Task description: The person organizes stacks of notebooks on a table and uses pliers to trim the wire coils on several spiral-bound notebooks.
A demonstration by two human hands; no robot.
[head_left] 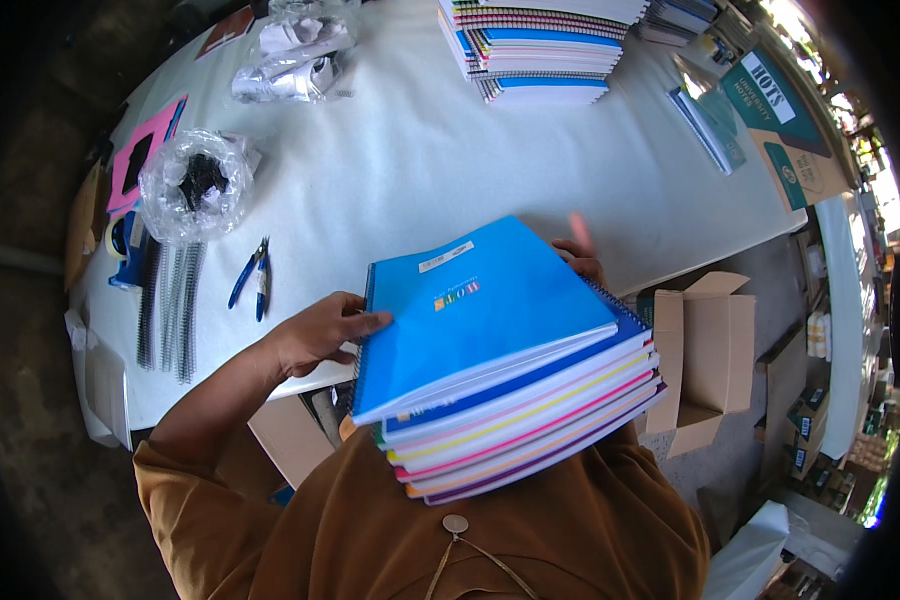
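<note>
A stack of spiral-bound notebooks [530, 430] with coloured covers rests tilted against my front, over the near table edge. On top lies a bright blue spiral notebook [480, 330], slightly askew to those below. My left hand [322, 330] pinches its left, coil-bound edge, thumb on the cover and fingers beneath. Behind the stack's far right corner shows part of my right hand [585, 262], which holds the stack against me. One of its fingers sticks up, blurred; the palm and forearm are mostly hidden by the notebooks.
Blue-handled pliers [250, 280], loose binding coils [178, 310], a tape dispenser [130, 250] and a plastic-wrapped roll [200, 185] lie left on the white-covered table [390, 170]. A tall notebook stack [545, 50] stands at the back. An open carton [705, 350] sits on the floor at right.
</note>
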